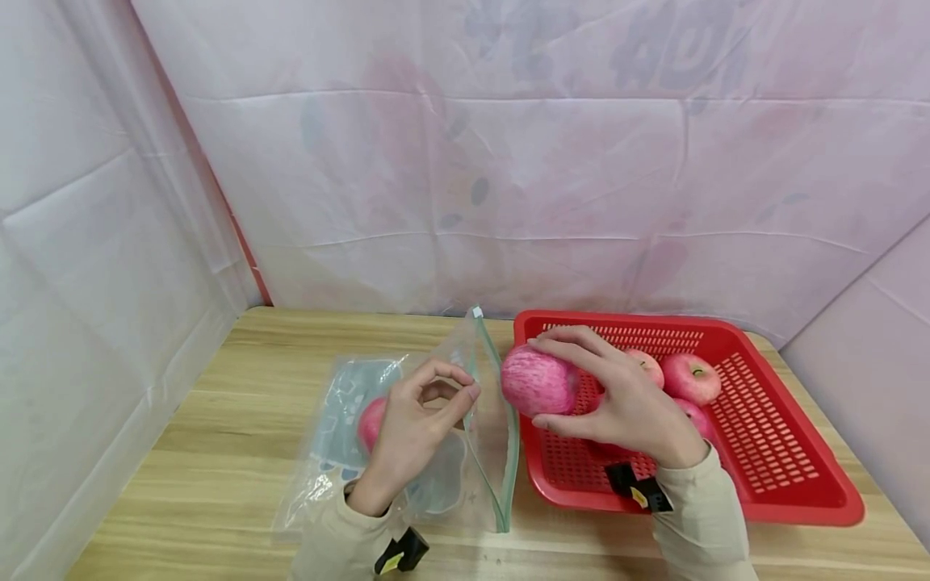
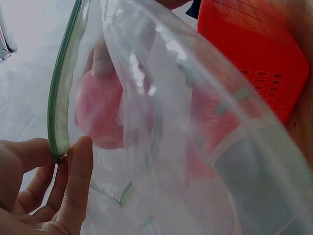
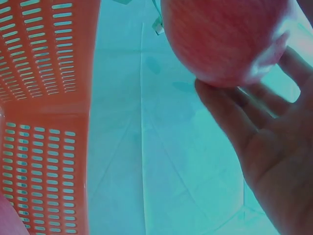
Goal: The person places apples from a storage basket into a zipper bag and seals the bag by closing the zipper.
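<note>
My left hand [image 1: 417, 424] pinches the green-edged rim of a clear zip bag [image 2: 57, 98] between thumb and fingers, and the bag's mouth gapes toward the basket. Inside the bag, partly behind that hand, lies one pink apple [image 1: 370, 422]. My right hand [image 1: 617, 395] grips another pink-red apple [image 1: 536, 381] with fingers over the top and thumb below. This apple is at the basket's left rim, close to the bag's mouth. In the right wrist view the held apple [image 3: 227, 39] fills the top, fingers curled against its side.
A red perforated basket [image 1: 802, 484] stands on the right of the wooden table [image 1: 196, 452], with several apples [image 1: 692, 379] in it. A white slider [image 1: 476, 311] sits at the far end of the bag's zip. Pale printed cloth [image 1: 436, 177] hangs behind and at the sides.
</note>
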A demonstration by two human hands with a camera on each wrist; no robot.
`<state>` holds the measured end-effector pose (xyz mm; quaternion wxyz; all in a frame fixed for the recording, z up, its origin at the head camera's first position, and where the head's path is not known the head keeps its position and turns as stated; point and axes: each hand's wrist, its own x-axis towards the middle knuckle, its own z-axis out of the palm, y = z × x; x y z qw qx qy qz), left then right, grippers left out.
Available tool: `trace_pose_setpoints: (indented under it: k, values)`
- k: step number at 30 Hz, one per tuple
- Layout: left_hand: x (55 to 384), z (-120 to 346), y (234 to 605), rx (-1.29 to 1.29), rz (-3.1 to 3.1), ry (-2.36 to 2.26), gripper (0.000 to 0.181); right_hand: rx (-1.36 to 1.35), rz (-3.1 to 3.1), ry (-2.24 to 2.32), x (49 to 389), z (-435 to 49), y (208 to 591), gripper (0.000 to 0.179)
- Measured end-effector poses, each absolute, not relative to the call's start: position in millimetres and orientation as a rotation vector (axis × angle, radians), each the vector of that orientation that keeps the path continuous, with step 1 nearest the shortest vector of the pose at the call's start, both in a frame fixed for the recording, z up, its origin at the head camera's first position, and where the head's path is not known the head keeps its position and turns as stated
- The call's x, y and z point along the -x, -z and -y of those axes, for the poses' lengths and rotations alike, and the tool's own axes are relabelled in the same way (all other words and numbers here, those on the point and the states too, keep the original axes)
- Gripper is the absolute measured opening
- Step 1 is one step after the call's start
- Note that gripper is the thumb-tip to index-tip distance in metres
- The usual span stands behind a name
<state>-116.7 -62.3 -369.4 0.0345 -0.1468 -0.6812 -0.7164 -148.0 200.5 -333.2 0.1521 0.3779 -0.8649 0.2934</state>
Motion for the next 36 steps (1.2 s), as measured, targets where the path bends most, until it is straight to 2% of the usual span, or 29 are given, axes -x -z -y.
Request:
trace_pose_setpoints:
  k: [36]
  values:
    - [113.5, 64.2, 366.1, 0.49, 2.058, 2.153, 0.01, -1.162, 2.58, -0.864, 141.5, -190.6, 333.5, 0.086]
